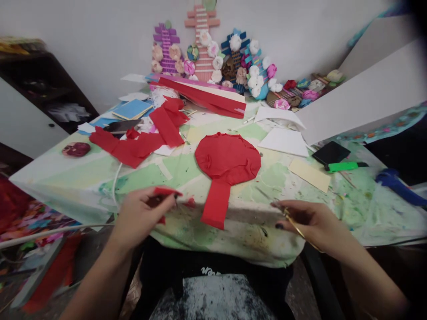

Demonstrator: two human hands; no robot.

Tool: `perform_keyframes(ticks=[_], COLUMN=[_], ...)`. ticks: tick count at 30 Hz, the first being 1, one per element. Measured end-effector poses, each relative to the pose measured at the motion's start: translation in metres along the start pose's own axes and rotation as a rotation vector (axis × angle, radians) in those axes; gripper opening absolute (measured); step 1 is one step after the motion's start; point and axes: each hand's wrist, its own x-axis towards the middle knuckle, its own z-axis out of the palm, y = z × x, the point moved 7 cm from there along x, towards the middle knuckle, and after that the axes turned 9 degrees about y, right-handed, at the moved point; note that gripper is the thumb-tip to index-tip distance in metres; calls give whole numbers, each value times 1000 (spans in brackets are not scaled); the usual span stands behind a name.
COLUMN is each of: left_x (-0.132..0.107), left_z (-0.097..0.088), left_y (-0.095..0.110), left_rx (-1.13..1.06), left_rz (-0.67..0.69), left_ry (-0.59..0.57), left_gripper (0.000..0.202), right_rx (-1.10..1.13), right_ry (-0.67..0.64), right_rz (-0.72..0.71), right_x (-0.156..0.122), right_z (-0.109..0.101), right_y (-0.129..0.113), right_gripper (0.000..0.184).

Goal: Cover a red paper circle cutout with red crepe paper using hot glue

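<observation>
My left hand (142, 215) is closed in a pinch on a small piece of red crepe paper (167, 192) at the table's near edge. My right hand (308, 220) is curled around a pair of gold-handled scissors (293, 224), also at the near edge. Between and just beyond the hands lies a round red crepe paper shape (227, 156) with a strip (216, 205) hanging toward me over the edge. Neither hand touches that shape.
The paint-stained table (150, 171) carries red paper strips (133, 144) at left, white sheets (283, 141), a yellow card (309, 174), a green cutter (345, 166) and a black pad (331, 153) at right. Paper flower decorations (213, 58) line the back wall. A large white board (367, 95) leans at right.
</observation>
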Motion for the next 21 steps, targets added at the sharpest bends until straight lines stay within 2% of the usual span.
perform_keyframes(ticks=[2, 3, 4, 5, 6, 8, 10, 12, 14, 16, 18, 21], left_x=[19, 27, 37, 50, 65, 96, 126, 150, 167, 178, 185, 197], left_z=[-24, -30, -31, -27, -20, 1, 22, 30, 34, 37, 38, 41], left_y=[27, 42, 56, 66, 75, 90, 93, 91, 92, 94, 97, 98], left_rx=[171, 256, 298, 338, 375, 458, 527, 565, 590, 597, 589, 442], left_rz=[187, 287, 372, 430, 480, 579, 586, 538, 554, 597, 641, 634], left_ry=[352, 488, 572, 578, 535, 362, 160, 107, 126, 147, 176, 178], left_gripper=[17, 16, 16, 16, 15, 20, 50, 70, 73, 67, 61, 47], right_rx=[-185, -282, -373, -457, -531, -651, -755, -839, -902, -911, -826, -677], right_ry=[239, 339, 424, 491, 541, 572, 546, 523, 550, 612, 639, 325], right_rz=[-4, -1, 8, 17, 25, 29, 27, -6, -111, -298, -536, -861], right_x=[3, 5, 8, 11, 14, 23, 31, 36, 35, 28, 15, 0], right_z=[-34, -48, -58, -67, -72, -76, -72, -64, -53, -34, -7, 58], right_y=[13, 18, 23, 26, 29, 35, 40, 42, 33, 11, -21, -62], right_gripper=[54, 53, 51, 48, 44, 36, 32, 28, 27, 31, 41, 51])
